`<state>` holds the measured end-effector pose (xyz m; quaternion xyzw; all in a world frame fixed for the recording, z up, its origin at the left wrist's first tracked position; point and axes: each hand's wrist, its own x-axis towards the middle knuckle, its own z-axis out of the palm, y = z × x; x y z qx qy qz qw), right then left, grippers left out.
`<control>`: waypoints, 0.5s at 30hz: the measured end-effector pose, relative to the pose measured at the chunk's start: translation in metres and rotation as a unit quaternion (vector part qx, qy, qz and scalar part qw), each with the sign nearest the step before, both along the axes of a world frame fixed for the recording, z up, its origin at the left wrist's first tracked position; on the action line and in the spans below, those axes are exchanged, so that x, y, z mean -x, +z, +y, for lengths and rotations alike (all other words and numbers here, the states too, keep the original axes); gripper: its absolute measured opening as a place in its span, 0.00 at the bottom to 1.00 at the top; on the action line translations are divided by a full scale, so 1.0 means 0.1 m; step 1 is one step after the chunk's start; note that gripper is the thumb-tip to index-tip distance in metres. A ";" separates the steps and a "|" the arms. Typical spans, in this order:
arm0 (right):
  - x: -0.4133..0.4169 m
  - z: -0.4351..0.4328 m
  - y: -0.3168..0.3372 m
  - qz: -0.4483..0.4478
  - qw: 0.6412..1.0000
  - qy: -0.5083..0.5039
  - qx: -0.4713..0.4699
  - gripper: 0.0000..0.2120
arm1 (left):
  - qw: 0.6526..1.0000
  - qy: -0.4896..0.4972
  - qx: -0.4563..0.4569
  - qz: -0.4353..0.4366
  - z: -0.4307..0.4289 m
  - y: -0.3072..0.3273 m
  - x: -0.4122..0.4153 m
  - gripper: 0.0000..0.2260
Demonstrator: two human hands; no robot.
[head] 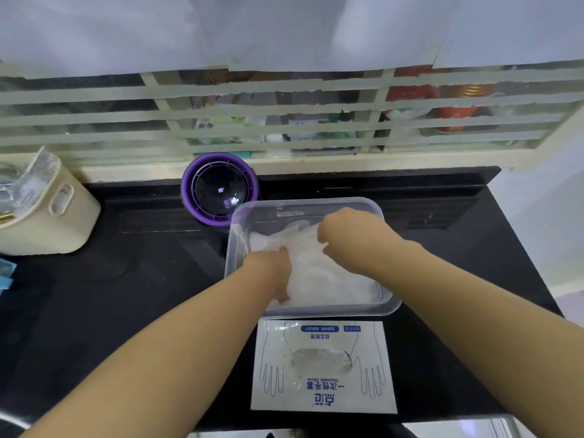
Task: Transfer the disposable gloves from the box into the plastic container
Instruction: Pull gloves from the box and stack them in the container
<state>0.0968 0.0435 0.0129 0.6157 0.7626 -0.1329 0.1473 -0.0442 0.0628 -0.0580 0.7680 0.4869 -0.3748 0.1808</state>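
- Both hands are down inside the clear, rectangular plastic container [303, 202], which stands on the black surface [142, 279] just beyond the box.
- The translucent white, filmy disposable gloves [331, 279] lie as a loose, crumpled heap that covers most of the container floor and reaches close to its near wall.
- The right hand [344, 229] sits over the far part of the heap, its fingers curled down and apparently pinching a fold of the film.
- The left hand [271, 263] is at the left side of the heap with its fingers buried in the film. Whether it grips or only presses cannot be told.
- The flat white cardboard box [324, 390] with blue print and glove outlines lies just in front of the container. Some crinkled film shows through its oval opening, so a few gloves probably remain inside.
- Step in hand, as I judge it: placing and settling a batch in the container, by spreading it or tamping it down so it stays below the rim.
- The next move would call for letting go without dragging film back out, since these thin gloves cling to skin. The hands would then go to the opening of the box for what remains.
- A round purple-rimmed device [219, 191] with a dark dome stands just behind the container's left corner. A cream plastic bin [63, 222] stands well off to the left.
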 end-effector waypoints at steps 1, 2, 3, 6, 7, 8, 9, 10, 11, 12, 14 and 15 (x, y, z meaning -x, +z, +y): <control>0.05 -0.01 -0.04 0.029 1.000 -0.011 0.003 0.14 | 1.000 0.001 0.003 -0.003 -0.01 0.04 0.00 0.44; 0.08 -0.02 -0.10 0.063 0.997 -0.026 0.022 0.15 | 1.000 0.001 0.003 -0.004 -0.01 0.08 0.00 0.41; 0.10 -0.04 -0.16 0.088 0.994 -0.045 0.050 0.17 | 1.000 0.002 0.003 -0.006 -0.02 0.12 0.00 0.39; 0.03 -0.01 -0.36 0.098 0.978 -0.138 0.125 0.21 | 1.000 0.008 -0.004 -0.010 -0.06 0.17 0.02 0.32; 0.00 0.01 -0.41 0.111 0.968 -0.170 0.147 0.20 | 1.000 0.004 -0.008 -0.010 -0.07 0.16 0.02 0.27; -0.02 0.02 -0.46 0.119 0.961 -0.189 0.162 0.19 | 1.000 0.001 -0.009 -0.009 -0.08 0.13 0.04 0.23; -0.02 0.03 -0.50 0.120 0.958 -0.196 0.172 0.18 | 1.000 0.001 -0.009 -0.006 -0.09 0.11 0.04 0.20; -0.01 0.03 -0.52 0.114 0.958 -0.194 0.178 0.17 | 1.000 0.001 -0.007 -0.001 -0.10 0.08 0.04 0.18; 0.00 0.02 -0.54 0.105 0.960 -0.185 0.182 0.16 | 1.000 0.001 -0.002 0.005 -0.11 0.05 0.03 0.17; 0.01 0.02 -0.54 0.092 0.963 -0.172 0.185 0.15 | 1.000 -0.002 0.001 0.010 -0.12 0.05 0.02 0.16; 0.00 0.01 -0.47 0.074 0.967 -0.144 0.195 0.15 | 1.000 -0.015 0.003 0.016 -0.13 0.11 0.00 0.14; -0.01 0.01 -0.40 0.072 0.968 -0.134 0.198 0.16 | 1.000 -0.025 0.006 0.018 -0.14 0.15 -0.01 0.13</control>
